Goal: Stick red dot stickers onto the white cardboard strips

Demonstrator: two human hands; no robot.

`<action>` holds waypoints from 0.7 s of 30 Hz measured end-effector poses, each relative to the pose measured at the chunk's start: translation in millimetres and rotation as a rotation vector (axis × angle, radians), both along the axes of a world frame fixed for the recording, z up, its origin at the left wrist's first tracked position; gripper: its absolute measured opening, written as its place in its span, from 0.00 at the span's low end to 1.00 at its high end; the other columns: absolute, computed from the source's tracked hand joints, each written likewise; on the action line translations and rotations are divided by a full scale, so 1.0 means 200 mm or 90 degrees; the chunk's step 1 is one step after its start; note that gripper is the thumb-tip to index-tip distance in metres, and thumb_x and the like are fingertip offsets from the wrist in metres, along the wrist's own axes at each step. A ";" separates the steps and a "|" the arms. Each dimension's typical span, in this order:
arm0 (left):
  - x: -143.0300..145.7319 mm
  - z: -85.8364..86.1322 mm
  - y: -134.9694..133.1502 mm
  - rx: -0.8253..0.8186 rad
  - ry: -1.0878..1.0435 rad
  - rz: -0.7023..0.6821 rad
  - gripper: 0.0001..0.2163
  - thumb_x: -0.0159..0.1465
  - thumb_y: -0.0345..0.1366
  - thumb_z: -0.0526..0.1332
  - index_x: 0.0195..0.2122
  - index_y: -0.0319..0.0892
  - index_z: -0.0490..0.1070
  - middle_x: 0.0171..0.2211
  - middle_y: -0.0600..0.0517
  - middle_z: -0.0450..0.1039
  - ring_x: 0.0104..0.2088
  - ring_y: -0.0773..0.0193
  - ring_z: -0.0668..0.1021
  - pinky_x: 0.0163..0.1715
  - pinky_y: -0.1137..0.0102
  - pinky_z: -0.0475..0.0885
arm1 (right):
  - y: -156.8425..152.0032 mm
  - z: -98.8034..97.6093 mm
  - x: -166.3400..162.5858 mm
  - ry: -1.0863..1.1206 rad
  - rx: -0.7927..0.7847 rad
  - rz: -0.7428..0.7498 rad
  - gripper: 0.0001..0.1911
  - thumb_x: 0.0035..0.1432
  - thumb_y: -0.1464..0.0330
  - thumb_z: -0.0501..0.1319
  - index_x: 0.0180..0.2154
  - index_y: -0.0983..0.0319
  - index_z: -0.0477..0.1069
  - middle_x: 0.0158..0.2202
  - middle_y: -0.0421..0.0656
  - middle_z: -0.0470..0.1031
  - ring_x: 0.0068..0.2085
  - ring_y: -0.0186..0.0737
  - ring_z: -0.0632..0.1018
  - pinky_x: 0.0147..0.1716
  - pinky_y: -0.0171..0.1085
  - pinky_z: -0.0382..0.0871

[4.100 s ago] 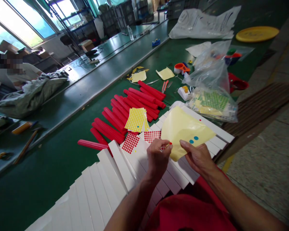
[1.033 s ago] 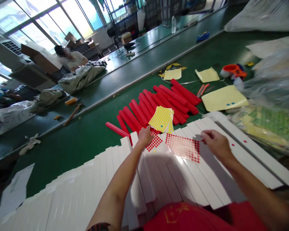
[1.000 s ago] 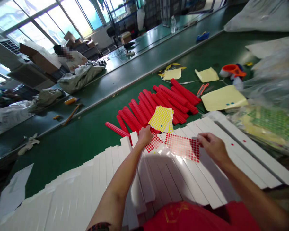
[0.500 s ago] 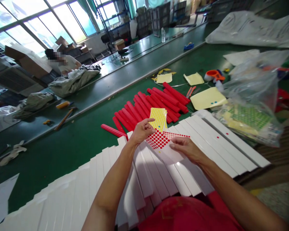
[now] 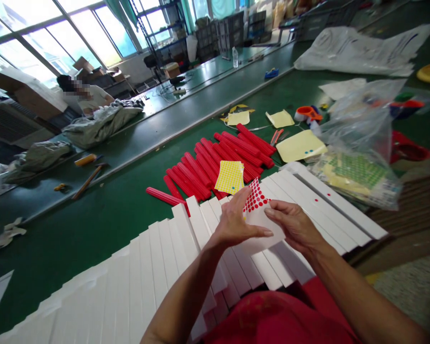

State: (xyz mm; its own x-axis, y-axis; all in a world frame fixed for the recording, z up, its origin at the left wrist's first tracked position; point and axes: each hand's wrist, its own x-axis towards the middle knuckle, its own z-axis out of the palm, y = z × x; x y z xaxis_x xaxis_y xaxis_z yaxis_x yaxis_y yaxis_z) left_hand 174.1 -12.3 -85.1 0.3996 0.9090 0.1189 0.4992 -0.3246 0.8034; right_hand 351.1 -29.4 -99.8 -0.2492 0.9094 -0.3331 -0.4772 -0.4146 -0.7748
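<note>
Both my hands hold one sheet of red dot stickers [image 5: 255, 204] just above a row of white strips [image 5: 157, 267]. My left hand [image 5: 234, 223] grips the sheet's left side, thumb stretched along its lower edge. On the right side my right hand [image 5: 294, 225] pinches it, fingers closed. A pad of yellow dot stickers [image 5: 230, 177] lies just beyond, on a pile of red sticks [image 5: 215, 160]. Two white strips at the right [image 5: 322, 200] carry small red dots.
A yellow backing sheet with blue dots [image 5: 299, 145] lies past the strips. A clear bag of green sticker sheets [image 5: 358, 157] sits at the right. An orange tape dispenser [image 5: 306, 113] and yellow papers lie farther back. Another person [image 5: 84, 95] sits at the far left bench.
My hands have lifted the red dot sheet off the strips and drawn it toward me. The sheet now stands more upright between both hands. My view has shifted slightly to the right.
</note>
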 end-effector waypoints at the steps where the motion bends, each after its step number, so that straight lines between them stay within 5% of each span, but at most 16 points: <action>1: 0.00 0.00 0.00 -0.017 -0.031 -0.014 0.50 0.42 0.50 0.74 0.64 0.43 0.56 0.63 0.41 0.59 0.62 0.47 0.64 0.63 0.54 0.58 | 0.00 0.01 0.00 0.009 0.000 0.007 0.11 0.44 0.63 0.74 0.28 0.61 0.78 0.26 0.41 0.78 0.24 0.34 0.75 0.23 0.32 0.69; 7: 0.01 -0.02 0.00 -0.179 -0.160 0.014 0.42 0.45 0.47 0.74 0.61 0.42 0.62 0.54 0.43 0.70 0.48 0.56 0.75 0.49 0.62 0.71 | -0.02 0.03 0.01 -0.014 0.020 -0.030 0.09 0.43 0.64 0.74 0.27 0.61 0.79 0.26 0.41 0.77 0.26 0.36 0.75 0.26 0.34 0.70; 10: 0.02 -0.02 -0.04 -0.053 -0.117 0.255 0.33 0.47 0.48 0.73 0.52 0.40 0.69 0.48 0.44 0.72 0.45 0.57 0.74 0.47 0.64 0.70 | -0.01 0.00 0.00 -0.063 0.064 -0.186 0.09 0.42 0.65 0.74 0.29 0.58 0.81 0.28 0.41 0.78 0.29 0.37 0.75 0.30 0.36 0.71; 12: 0.03 -0.03 -0.09 -0.065 -0.117 0.367 0.21 0.54 0.52 0.66 0.38 0.38 0.73 0.33 0.48 0.73 0.35 0.62 0.74 0.37 0.67 0.70 | 0.00 -0.02 0.00 -0.086 0.108 -0.294 0.08 0.43 0.65 0.74 0.30 0.54 0.81 0.30 0.39 0.78 0.31 0.37 0.74 0.33 0.37 0.71; 15: 0.07 -0.04 -0.15 -0.282 -0.220 0.289 0.25 0.59 0.59 0.57 0.25 0.38 0.71 0.20 0.53 0.66 0.23 0.68 0.69 0.25 0.72 0.64 | 0.00 -0.06 -0.02 -0.119 0.183 -0.355 0.08 0.46 0.67 0.73 0.32 0.51 0.81 0.32 0.37 0.77 0.35 0.38 0.74 0.36 0.37 0.70; 18: 0.13 -0.04 -0.16 -0.480 -0.407 0.270 0.32 0.54 0.66 0.56 0.34 0.36 0.74 0.30 0.47 0.74 0.27 0.66 0.74 0.25 0.73 0.65 | -0.03 -0.09 -0.05 -0.161 0.206 -0.361 0.08 0.47 0.67 0.72 0.33 0.51 0.81 0.34 0.37 0.76 0.38 0.39 0.74 0.40 0.38 0.70; 21: 0.18 -0.03 -0.12 -0.535 -0.529 0.309 0.34 0.53 0.66 0.56 0.42 0.35 0.72 0.41 0.41 0.75 0.35 0.62 0.77 0.28 0.72 0.69 | -0.07 -0.13 -0.09 -0.194 0.176 -0.310 0.09 0.48 0.65 0.72 0.36 0.52 0.81 0.38 0.39 0.78 0.42 0.41 0.75 0.46 0.40 0.69</action>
State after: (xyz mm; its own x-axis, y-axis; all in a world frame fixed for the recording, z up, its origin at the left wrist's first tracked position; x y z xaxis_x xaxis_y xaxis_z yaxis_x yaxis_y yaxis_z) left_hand 209.8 -35.9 -90.9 0.0889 0.8567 -0.5082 -0.3260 0.5071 0.7979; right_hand 332.7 -44.1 -125.0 0.2838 0.9569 -0.0611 -0.3025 0.0289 -0.9527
